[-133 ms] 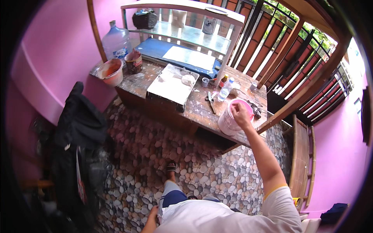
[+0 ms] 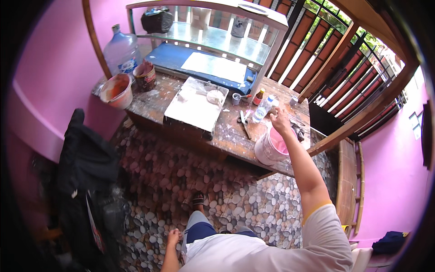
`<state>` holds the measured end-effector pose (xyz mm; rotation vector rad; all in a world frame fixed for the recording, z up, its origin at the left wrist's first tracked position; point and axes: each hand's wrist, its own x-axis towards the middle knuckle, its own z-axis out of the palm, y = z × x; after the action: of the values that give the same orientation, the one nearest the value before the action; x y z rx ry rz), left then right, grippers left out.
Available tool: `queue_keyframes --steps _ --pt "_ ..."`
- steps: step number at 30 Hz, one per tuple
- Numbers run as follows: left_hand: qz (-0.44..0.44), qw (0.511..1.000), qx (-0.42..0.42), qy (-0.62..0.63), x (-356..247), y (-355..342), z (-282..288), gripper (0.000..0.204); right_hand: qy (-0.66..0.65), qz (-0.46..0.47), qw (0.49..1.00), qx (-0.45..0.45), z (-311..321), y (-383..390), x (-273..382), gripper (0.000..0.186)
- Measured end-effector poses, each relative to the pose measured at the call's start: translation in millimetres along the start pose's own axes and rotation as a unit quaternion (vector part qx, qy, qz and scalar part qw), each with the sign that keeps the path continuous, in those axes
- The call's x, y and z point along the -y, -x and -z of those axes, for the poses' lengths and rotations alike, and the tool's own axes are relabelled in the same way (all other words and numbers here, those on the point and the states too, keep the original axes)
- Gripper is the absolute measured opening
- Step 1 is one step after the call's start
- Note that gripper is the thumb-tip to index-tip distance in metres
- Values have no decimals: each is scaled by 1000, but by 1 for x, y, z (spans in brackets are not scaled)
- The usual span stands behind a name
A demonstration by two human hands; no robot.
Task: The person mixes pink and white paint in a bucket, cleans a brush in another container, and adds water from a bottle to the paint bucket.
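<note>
My right hand [image 2: 279, 119] is over the far rim of a whitish bucket [image 2: 266, 151] with pink inside, near a clear plastic bottle [image 2: 262, 110]. Its fingers are closed; what they hold, if anything, is hidden. My left hand [image 2: 174, 236] hangs beside my thigh, fingers curled, with nothing seen in it. Left of the bucket lie scissors [image 2: 244, 123]. A small brown bottle with a red label [image 2: 258, 96] and a small grey cup [image 2: 236, 99] stand behind. Past the bucket is a dark crumpled cloth [image 2: 299, 133].
The paint-spotted wooden table [image 2: 152, 106] bears a white tray [image 2: 195, 113], a stained bucket [image 2: 117, 93], a paint can [image 2: 145, 77] and a large water jug [image 2: 121, 50]. Behind stands a glass-shelved case [image 2: 213, 36]. Black clothing [image 2: 86, 154] hangs at left; a wooden post [image 2: 362, 120] slants at right.
My right hand has risen out of the bucket's mouth and shifted away from me, toward the clear bottle. My left hand has swung slightly forward from my hip. The view has tilted a little.
</note>
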<state>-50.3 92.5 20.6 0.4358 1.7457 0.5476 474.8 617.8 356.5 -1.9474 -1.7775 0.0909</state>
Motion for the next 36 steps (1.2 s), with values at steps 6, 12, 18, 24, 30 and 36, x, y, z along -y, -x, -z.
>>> queue_keyframes --steps 6,12,18,24,30,36 --pt "-2 992 -43 118 -99 -37 79 34 95 -110 988 44 -47 -87 8 74" --pt "105 993 -47 26 -82 -52 112 33 182 -37 982 14 -53 -112 -6 54" --pt "202 959 55 -192 -91 -58 115 39 190 -97 977 22 -27 -105 19 58" --pt "130 981 55 -133 -158 -109 87 36 166 -112 978 51 -11 -95 44 62" --pt "8 997 57 -61 -237 -144 53 35 165 -110 978 65 -4 -88 34 62" --pt "12 988 65 -138 -267 -142 31 34 151 -93 978 114 -14 -91 25 56"
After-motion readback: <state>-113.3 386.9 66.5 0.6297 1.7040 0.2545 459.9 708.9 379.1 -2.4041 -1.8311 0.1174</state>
